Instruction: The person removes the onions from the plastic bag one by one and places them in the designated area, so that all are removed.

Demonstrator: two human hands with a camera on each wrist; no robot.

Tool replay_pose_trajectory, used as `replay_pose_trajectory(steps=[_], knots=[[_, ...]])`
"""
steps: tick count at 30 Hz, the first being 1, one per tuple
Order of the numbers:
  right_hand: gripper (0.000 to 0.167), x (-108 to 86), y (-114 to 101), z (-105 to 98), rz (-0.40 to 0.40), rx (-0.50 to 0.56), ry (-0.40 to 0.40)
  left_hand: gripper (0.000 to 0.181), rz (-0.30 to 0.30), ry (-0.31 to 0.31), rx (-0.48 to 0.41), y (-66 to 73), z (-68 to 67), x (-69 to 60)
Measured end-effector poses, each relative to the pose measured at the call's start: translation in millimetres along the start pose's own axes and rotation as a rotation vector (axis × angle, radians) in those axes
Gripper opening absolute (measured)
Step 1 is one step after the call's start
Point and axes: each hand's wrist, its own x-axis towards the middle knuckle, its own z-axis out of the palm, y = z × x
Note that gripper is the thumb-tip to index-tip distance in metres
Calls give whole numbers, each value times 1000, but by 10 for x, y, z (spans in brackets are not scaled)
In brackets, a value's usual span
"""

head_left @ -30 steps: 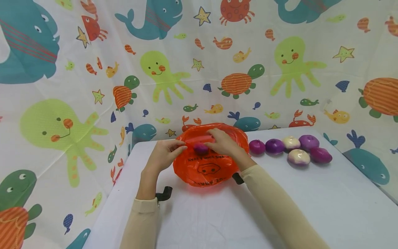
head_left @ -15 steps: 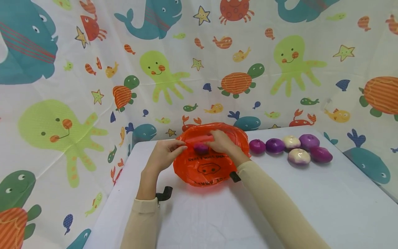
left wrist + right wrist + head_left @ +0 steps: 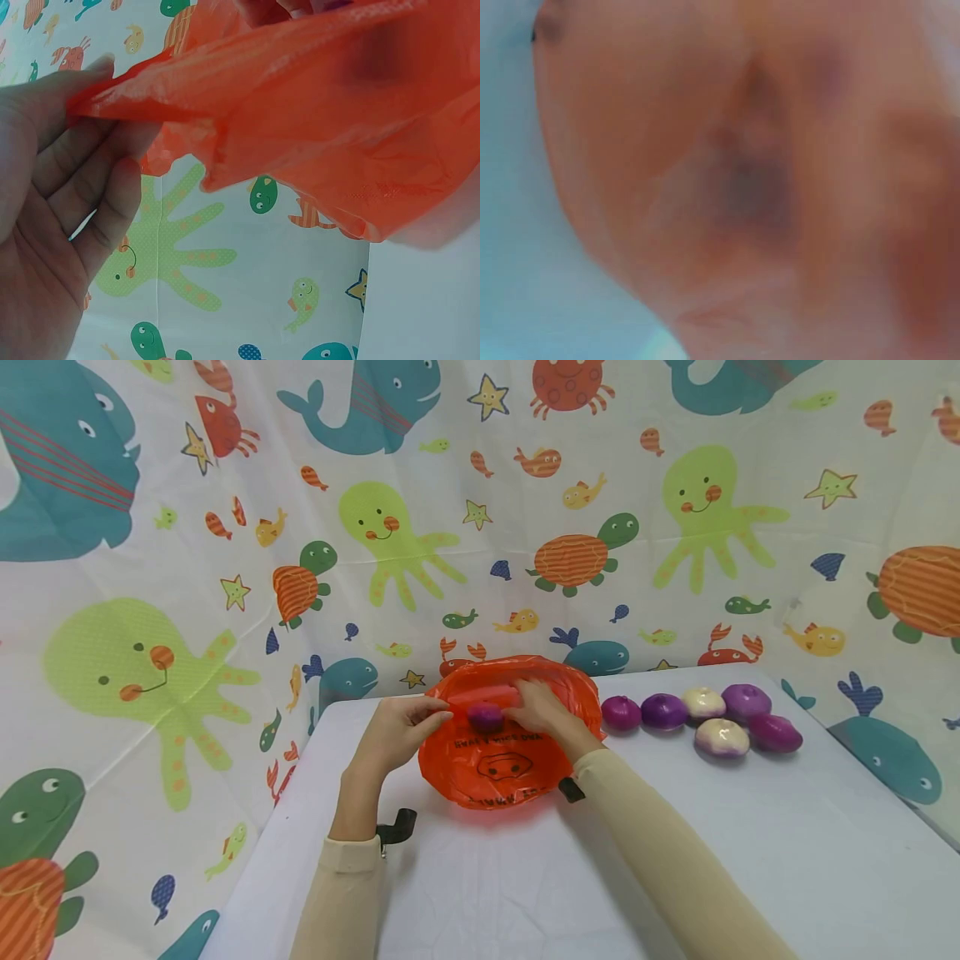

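Note:
My left hand (image 3: 401,731) pinches the left rim of a red plastic bag (image 3: 495,785) between thumb and fingers. The left wrist view shows the same left hand (image 3: 67,172) with the film (image 3: 285,105) stretched out to the right. A small purple onion (image 3: 486,717) lies in the bag's mouth. My right hand (image 3: 543,710) is at the mouth, its fingers extended past the onion and its thumb beside it. Some fingertips are faint there. Everything in the right wrist view is blurred behind orange film (image 3: 615,135).
Right of the bag on the white table (image 3: 480,893) lie several onions, including a purple one (image 3: 620,714), a darker one (image 3: 663,712), and a pale one (image 3: 721,738). A sea-animal cloth (image 3: 480,560) hangs behind the table.
My right hand has shifted slightly downward and deeper at the bag's mouth, its fingers now less distinct. The left hand, bag and onion stay nearly still.

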Motion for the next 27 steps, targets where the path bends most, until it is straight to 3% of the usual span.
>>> replay_pose_trajectory(steps=[6, 14, 27], knots=[[68, 2, 54, 11, 8, 7, -17, 17, 23, 2, 3, 15, -8, 3], [74, 22, 125, 43, -29, -14, -17, 16, 8, -4, 8, 15, -10, 4], [71, -4, 159, 59, 40, -67, -10, 16, 22, -1, 8, 35, -18, -1]])
